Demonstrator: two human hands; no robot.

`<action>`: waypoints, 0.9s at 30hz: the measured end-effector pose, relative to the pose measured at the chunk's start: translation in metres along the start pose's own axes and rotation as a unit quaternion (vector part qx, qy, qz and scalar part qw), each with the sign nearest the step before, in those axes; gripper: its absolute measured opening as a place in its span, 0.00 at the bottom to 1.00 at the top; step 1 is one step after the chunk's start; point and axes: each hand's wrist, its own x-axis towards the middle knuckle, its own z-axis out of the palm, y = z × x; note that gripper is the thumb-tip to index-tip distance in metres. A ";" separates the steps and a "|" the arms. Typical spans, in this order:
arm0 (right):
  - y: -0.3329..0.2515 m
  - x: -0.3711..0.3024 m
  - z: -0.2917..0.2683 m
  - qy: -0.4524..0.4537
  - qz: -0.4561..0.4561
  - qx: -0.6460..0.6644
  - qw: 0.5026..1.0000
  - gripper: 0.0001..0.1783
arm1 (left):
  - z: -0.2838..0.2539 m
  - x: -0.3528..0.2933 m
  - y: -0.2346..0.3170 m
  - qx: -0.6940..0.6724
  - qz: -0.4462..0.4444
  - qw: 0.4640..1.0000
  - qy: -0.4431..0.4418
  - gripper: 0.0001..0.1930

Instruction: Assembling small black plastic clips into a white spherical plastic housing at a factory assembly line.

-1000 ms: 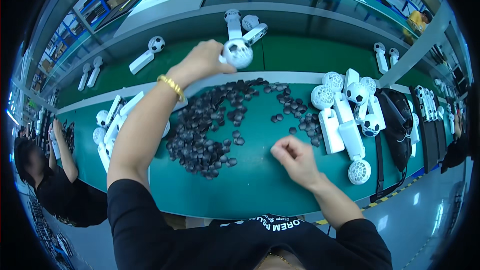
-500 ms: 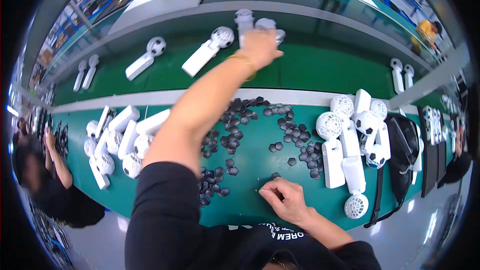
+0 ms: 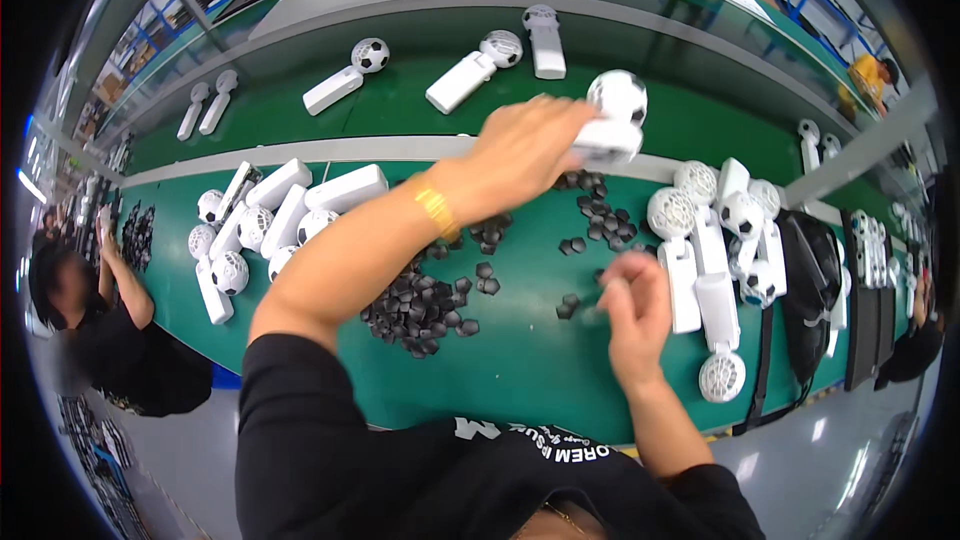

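Note:
Raised over the far edge of the green table, my left hand (image 3: 530, 145) is closed on a white handle with a football-patterned ball head (image 3: 618, 98); its ball points away from me, and the fingers cover part of the handle. My right hand (image 3: 640, 315) hovers over the table's right half, slightly blurred, thumb apart from loosely bent fingers, with nothing visible in it. Close by it lie a few small black pentagon pieces (image 3: 568, 306). A larger heap of black pentagon pieces (image 3: 420, 310) spreads beside my left forearm.
White ball-headed handles (image 3: 285, 215) lie grouped at the left, and another group (image 3: 715, 310) at the right beside a black bag (image 3: 808, 290). Beyond the table, a green conveyor belt (image 3: 400, 125) carries several more. A person (image 3: 110, 325) works at the far left.
My left hand has come back from the belt toward the table, bringing one ball-headed handle. My right hand has moved right and farther from me, its fingers loosening.

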 end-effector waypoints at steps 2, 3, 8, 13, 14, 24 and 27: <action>-0.019 0.015 0.003 0.063 -0.026 0.040 0.997 0.21 | -0.029 -0.039 0.039 0.030 0.041 0.998 -0.024 0.22; -0.029 0.019 0.006 0.089 -0.020 0.065 0.994 0.25 | -0.038 -0.054 0.057 0.050 0.048 0.997 -0.046 0.22; -0.049 0.018 0.021 -0.123 0.079 0.000 0.989 0.33 | -0.069 -0.108 0.107 0.122 0.103 0.982 -0.100 0.22; -0.051 -0.021 0.053 -0.093 0.078 0.128 0.984 0.36 | -0.061 -0.160 0.143 0.162 0.043 0.984 -0.062 0.25; -0.051 -0.025 0.054 -0.096 0.089 0.127 0.983 0.36 | -0.059 -0.168 0.150 0.176 0.022 0.983 -0.044 0.27; -0.030 -0.064 0.075 -0.159 0.016 0.314 0.936 0.35 | -0.004 -0.228 0.181 -0.483 -0.283 0.827 0.053 0.45; -0.028 -0.060 0.079 -0.229 -0.049 0.154 0.960 0.31 | -0.007 -0.221 0.175 -0.590 -0.337 0.726 0.101 0.42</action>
